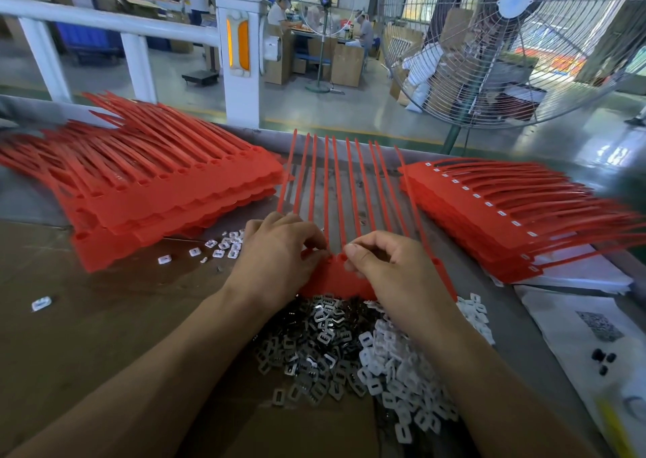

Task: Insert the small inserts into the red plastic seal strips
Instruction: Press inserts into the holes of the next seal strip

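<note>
2 hands [279, 251] [381, 261] are curled on the red seal strip [335, 279], pinched steady so inserts [335, 345] can be seated.

Both your forearms reach forward, bare, converging toward the middle. Your left hand [279, 247] is palm down, fingers curled, tips pressed down at its right edge. Your right hand [381, 261] sits just beside it, knuckles up, fingers curled, thumb and forefinger pinched together.
</note>
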Tool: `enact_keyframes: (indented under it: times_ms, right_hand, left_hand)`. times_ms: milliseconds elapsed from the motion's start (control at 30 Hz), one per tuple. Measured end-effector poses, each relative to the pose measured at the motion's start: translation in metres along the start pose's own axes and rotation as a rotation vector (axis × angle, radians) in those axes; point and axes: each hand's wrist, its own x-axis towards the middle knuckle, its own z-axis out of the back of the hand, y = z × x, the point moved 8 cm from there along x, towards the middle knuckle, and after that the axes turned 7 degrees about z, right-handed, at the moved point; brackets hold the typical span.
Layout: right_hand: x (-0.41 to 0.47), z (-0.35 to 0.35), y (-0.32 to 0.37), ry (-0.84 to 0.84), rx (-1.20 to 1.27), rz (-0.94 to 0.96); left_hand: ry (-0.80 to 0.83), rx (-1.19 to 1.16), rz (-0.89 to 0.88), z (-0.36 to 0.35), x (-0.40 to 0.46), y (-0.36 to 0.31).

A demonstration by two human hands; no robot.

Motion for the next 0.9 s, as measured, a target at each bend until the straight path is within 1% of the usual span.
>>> enact_keyframes:
  times_ms: [567, 733, 900]
  right_hand:
    - [0.0008, -0.0005, 0.0001, 0.010, -0.023, 0.008]
    - [0.0001, -0.0005, 0.0012, 0.013, -0.024, 0.022]
    - [-0.0004, -0.0019, 0.0054, 0.047, -0.068, 0.054]
  left_hand:
    - [0.029, 0.001, 0.080, -0.0013, 0.0043, 0.0047]
    - [0.057, -0.007, 0.073, 0.0000, 0.0019, 0.0061]
    - [0.060, 0.015, 0.022, 0.0021, -0.0015, 0.0016]
